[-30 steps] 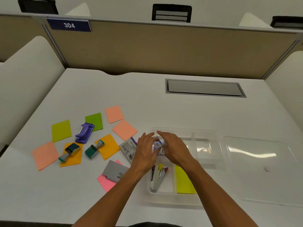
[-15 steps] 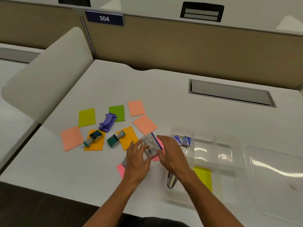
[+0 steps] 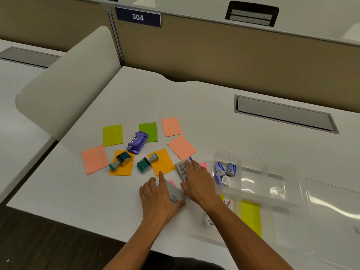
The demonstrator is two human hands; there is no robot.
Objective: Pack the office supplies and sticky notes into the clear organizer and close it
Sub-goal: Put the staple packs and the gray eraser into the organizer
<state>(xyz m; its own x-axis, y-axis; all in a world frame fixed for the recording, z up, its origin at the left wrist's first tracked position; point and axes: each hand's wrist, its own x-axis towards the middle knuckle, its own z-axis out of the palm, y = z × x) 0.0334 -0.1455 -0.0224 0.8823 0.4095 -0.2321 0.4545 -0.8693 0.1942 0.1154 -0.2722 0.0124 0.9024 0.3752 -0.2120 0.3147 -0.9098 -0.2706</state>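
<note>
Tabletop [image 3: 194, 106]: white, beige partition [image 3: 214, 51] behind.
Clear organizer [image 3: 272, 164]: open, just right of both grips.
Left grip [image 3: 157, 201]: fingers flat, pressing grey packet [image 3: 173, 193].
Right grip [image 3: 198, 182]: draped over printed packet [image 3: 181, 166] beside organizer; pinched or not, cannot tell.
Handling: likely light, thin, slippery; best pinched at an edge.

Both bare forearms come up from the bottom edge of the frame and converge toward its lower centre. The left hand [image 3: 158, 199] lies palm down, its fingers fairly straight and slightly spread, resting on a flat grey card packet [image 3: 174, 192], with the thumb along that packet's right edge. The right hand [image 3: 198, 182], just to its right, is also palm down, with fingers stretched over a small white printed packet [image 3: 181, 166]. The two thumbs are nearly touching.
</note>
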